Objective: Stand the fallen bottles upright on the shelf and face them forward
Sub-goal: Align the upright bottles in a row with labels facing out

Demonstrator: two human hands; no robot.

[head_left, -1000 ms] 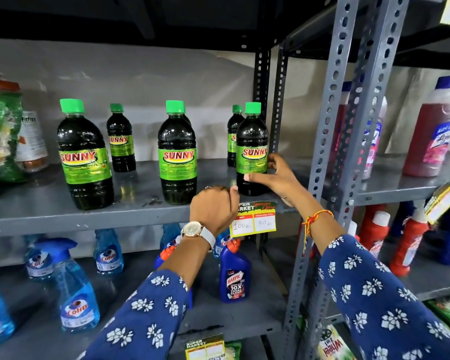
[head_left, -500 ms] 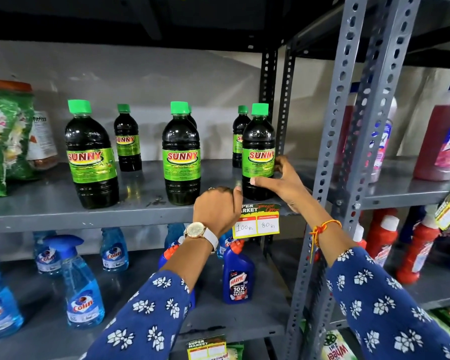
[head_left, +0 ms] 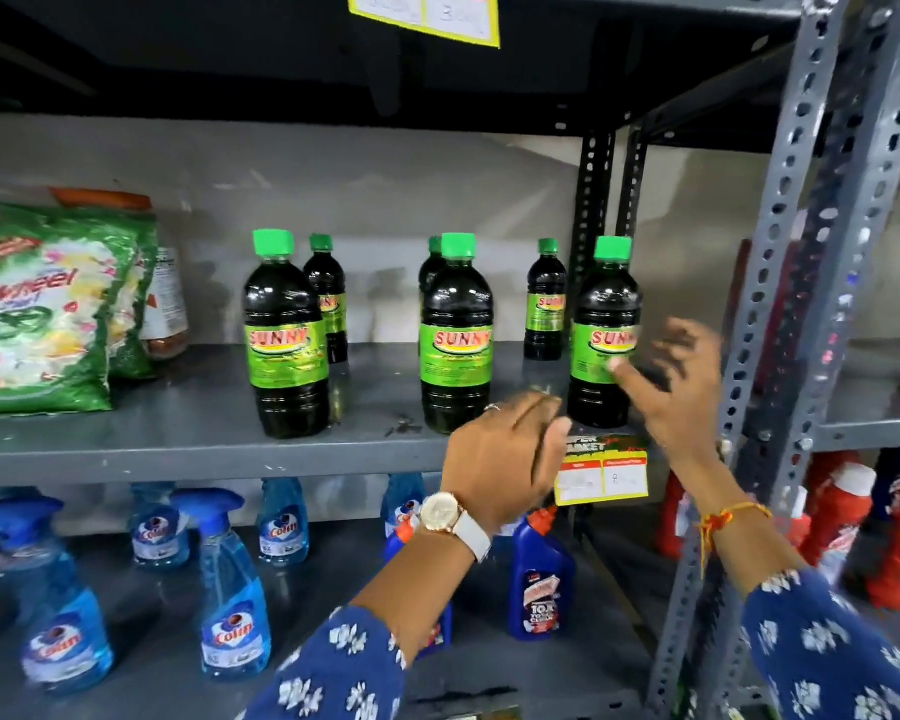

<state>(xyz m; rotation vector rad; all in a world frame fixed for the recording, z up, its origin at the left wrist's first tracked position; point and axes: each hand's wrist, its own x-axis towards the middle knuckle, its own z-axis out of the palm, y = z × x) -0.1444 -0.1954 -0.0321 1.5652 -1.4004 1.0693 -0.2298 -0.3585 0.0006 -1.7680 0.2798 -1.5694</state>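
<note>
Several dark Sunny bottles with green caps stand upright on the grey shelf (head_left: pixel 126 454), labels facing forward. Three are in front: left bottle (head_left: pixel 287 345), middle bottle (head_left: pixel 455 345), right bottle (head_left: pixel 601 324). Smaller-looking ones (head_left: pixel 545 304) stand behind them. My right hand (head_left: pixel 671 387) is blurred beside the right bottle with its fingers spread; the thumb tip lies over the bottle's label. Loosely curled and holding nothing, my left hand (head_left: pixel 505 454) hovers at the shelf's front edge, below the middle bottle.
A green Wheel detergent bag (head_left: pixel 37 314) leans at the shelf's left. A yellow price tag (head_left: pixel 601 478) hangs from the edge. Blue Colin sprays (head_left: pixel 235 605) and a Harpic bottle (head_left: pixel 541 579) fill the lower shelf. A perforated grey post (head_left: pixel 780 304) rises right, red bottles (head_left: pixel 894 537) beyond.
My right hand has opened off the right bottle, fingers now spread and blurred. My left hand has uncurled from a fist. The view has shifted so the shelf sits further right.
</note>
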